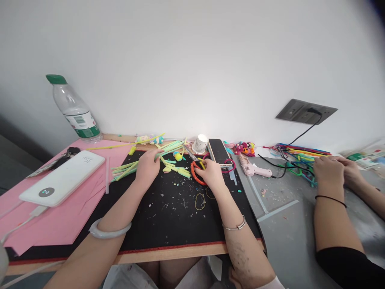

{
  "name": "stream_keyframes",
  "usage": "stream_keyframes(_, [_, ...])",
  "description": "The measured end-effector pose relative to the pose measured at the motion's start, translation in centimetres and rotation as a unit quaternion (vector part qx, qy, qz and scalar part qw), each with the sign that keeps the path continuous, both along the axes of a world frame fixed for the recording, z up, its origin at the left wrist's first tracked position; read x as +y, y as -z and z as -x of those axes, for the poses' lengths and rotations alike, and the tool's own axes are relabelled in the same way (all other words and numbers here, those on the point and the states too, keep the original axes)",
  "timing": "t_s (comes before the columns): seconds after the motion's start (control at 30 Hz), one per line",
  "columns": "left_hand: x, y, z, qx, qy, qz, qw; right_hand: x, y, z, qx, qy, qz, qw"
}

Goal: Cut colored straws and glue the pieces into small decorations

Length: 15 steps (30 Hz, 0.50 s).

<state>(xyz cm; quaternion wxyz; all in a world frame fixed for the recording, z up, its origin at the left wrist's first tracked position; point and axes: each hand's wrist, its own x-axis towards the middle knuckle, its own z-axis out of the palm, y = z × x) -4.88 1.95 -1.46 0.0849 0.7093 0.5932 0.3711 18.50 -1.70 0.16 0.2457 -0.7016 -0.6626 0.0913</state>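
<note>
Sticks (123,171), pale green and yellow, lie along the far part of the mat (177,220), and the person's left hand (147,170) is closed around some of them. The right hand (210,173) is at the orange handle of the scissors (196,175), their blades pointing away and to the left; whether its fingers grip the handle or only touch it, one cannot tell. Just beyond the scissors, a cup (200,144) stands upside down beside a phone (219,151). Farther right lies a glue gun (259,170), near a co-worker's hand (329,170).
</note>
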Motion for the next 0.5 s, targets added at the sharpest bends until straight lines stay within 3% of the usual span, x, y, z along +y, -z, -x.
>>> stream_keyframes(0.23, [0.8, 0.6, 1.5, 0.039, -0.02, 0.024, 0.999, -0.2, 0.7, 0.2, 0.011, 0.026, 0.003, 1.0])
stream_keyframes(0.5, [1.1, 0.5, 1.6, 0.038, -0.032, 0.03, 0.998, -1.2, -0.1, 1.5, 0.0, -0.03, -0.115, 0.993])
